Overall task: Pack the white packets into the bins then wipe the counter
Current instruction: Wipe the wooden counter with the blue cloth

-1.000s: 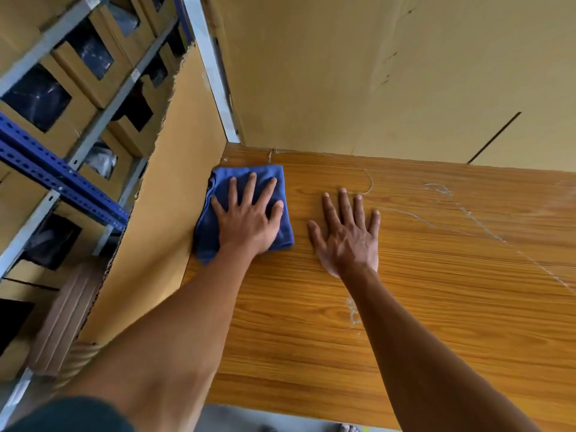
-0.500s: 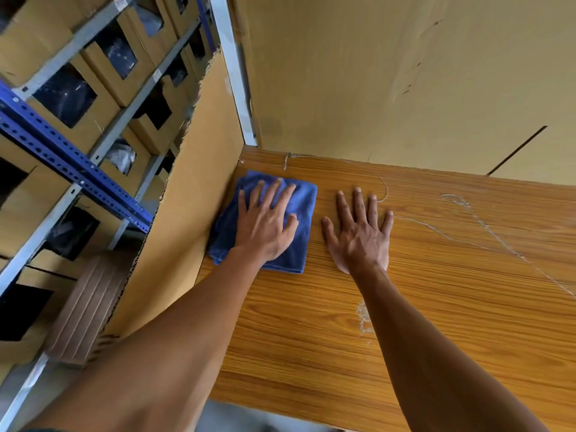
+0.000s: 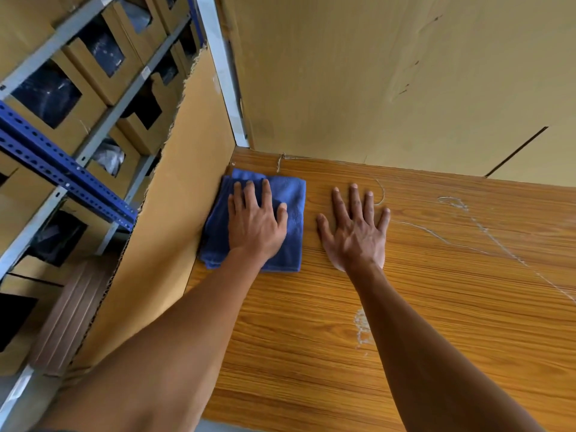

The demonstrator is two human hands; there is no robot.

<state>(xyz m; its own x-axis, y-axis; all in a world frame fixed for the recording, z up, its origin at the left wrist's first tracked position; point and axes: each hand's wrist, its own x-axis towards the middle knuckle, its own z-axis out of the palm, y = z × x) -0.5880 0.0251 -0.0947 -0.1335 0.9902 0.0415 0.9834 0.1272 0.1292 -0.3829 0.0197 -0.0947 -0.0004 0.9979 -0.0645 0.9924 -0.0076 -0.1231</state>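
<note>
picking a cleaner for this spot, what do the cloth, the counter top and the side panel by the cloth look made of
Cloth: looks like blue microfibre or terry, with a soft fuzzy nap, folded in layers.
Counter: wood-grain surface with a slight sheen, likely laminate or veneer rather than bare wood; whitish streaks cross it.
Side panel: corrugated cardboard, matte tan, with a ragged torn edge showing fluting.

The bench (image 3: 436,307) is wood-grain orange-brown, marked with pale scuffs and thin whitish streaks toward its right side. A folded blue cloth (image 3: 290,213) lies flat in its far left corner, touching the cardboard wall. The left hand (image 3: 254,224) presses on the cloth; the right hand (image 3: 355,232) lies flat, fingers spread, just beside it.
</note>
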